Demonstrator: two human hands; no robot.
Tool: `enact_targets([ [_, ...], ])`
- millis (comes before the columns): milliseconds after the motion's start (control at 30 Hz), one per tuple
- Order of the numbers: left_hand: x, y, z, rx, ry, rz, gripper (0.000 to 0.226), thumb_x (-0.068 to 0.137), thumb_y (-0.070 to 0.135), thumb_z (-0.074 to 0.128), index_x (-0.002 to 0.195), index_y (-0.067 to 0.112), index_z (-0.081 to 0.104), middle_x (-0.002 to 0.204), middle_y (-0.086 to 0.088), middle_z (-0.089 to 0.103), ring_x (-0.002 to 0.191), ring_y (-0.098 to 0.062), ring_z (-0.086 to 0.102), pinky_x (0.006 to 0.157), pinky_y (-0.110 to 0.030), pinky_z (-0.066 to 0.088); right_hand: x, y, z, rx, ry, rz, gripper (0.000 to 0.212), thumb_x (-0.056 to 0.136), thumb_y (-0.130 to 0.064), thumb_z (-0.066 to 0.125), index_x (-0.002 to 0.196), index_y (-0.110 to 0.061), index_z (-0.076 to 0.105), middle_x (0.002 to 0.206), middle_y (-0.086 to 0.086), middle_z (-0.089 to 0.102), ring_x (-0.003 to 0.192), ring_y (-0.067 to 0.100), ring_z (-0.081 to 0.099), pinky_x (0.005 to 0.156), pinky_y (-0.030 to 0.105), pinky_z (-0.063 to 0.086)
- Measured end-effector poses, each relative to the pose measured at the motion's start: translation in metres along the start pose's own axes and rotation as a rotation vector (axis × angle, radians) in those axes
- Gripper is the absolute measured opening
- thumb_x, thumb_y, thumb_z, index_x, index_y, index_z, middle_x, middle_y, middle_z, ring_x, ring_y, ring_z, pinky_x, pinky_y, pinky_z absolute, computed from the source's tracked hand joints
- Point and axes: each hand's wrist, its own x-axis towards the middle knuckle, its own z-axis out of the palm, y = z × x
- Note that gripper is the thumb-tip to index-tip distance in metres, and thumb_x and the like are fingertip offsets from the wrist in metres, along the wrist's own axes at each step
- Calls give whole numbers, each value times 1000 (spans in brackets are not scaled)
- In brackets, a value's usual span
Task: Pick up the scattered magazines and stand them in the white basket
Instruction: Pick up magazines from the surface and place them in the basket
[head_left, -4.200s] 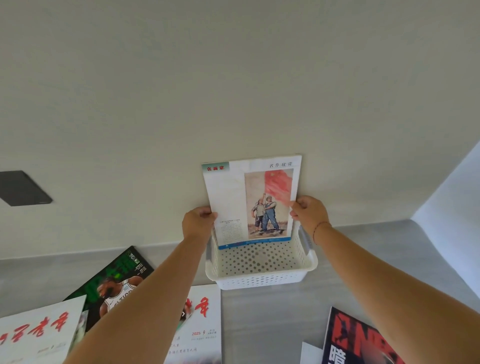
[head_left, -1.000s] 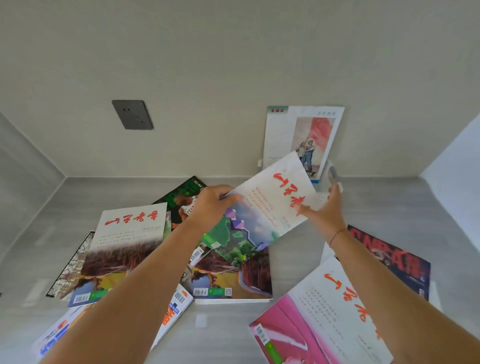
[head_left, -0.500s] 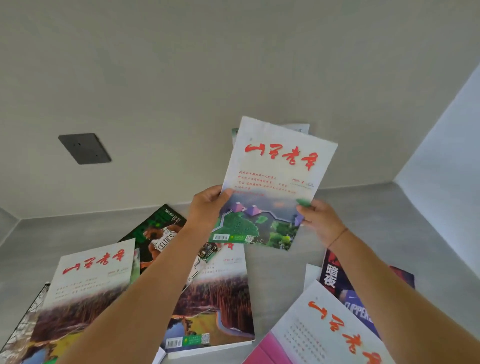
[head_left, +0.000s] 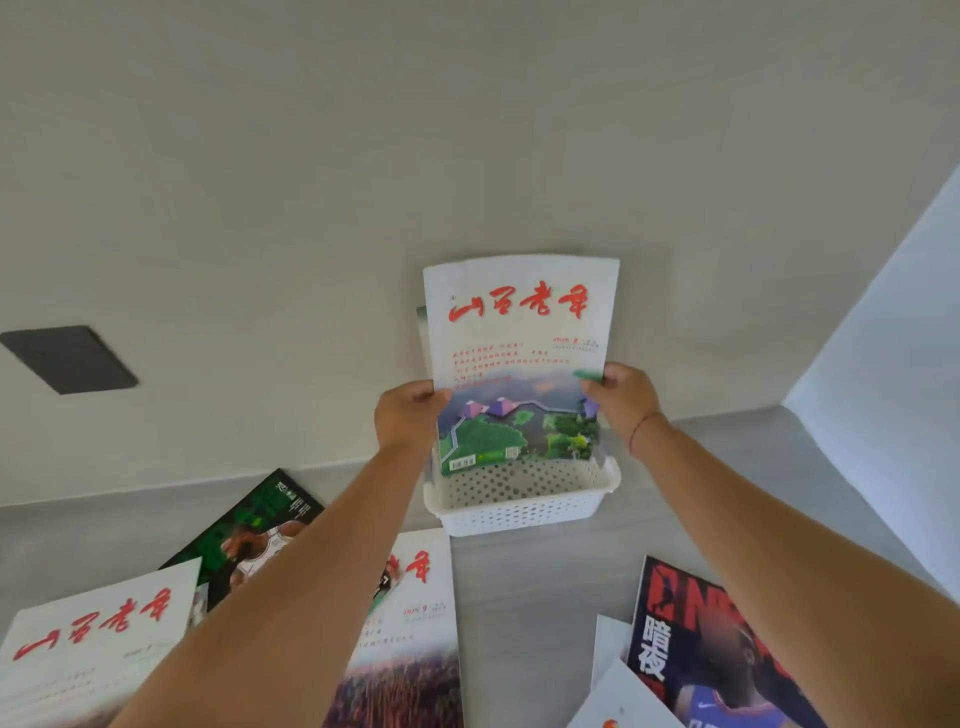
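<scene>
A white-covered magazine with red lettering (head_left: 519, 358) is held upright over the white basket (head_left: 519, 501), which sits at the tabletop's (head_left: 540, 597) back edge against the wall. The left hand (head_left: 408, 418) is clamped on the left edge and the right hand (head_left: 623, 397) on the right edge, thumbs on the cover, hands apart at mid-height. The bottom edge is already dipped inside the basket, in front of another magazine (head_left: 421, 317) of which only a sliver is seen behind the top-left corner. Whether the bottom edge is touching the basket floor cannot be told. For a clean placement, the magazine is best kept vertical and square to the basket's long side, lowered until the floor is felt, then leaned back against the one behind before both grips are released together. The top edge is seen to bow slightly, so floppy stock is assumed; slumping or sliding forward is likely if it is let go early. Several magazines are left flat on the tabletop: the green-black one (head_left: 254, 525), two more with red lettering (head_left: 410, 623) (head_left: 93, 639) near the front-left, and a dark red one (head_left: 701, 639) at the front-right.
</scene>
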Motion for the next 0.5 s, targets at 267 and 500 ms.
enact_targets([
  [267,13,-32,16,74,103,-70,12,79,13,68,74,23,71,76,1,69,66,-16,60,54,-15,42,7,25,23,-109,23,65,9,86,-13,62,92,-11,68,83,9,72,68,21,69,69,32,57],
  [500,24,-38,25,148,136,-46,26,86,14,61,112,13,65,112,-7,69,89,-23,61,72,-23,46,20,33,31,-111,91,81,10,88,-12,57,97,-14,58,81,-3,61,55,-7,49,47,8,32],
])
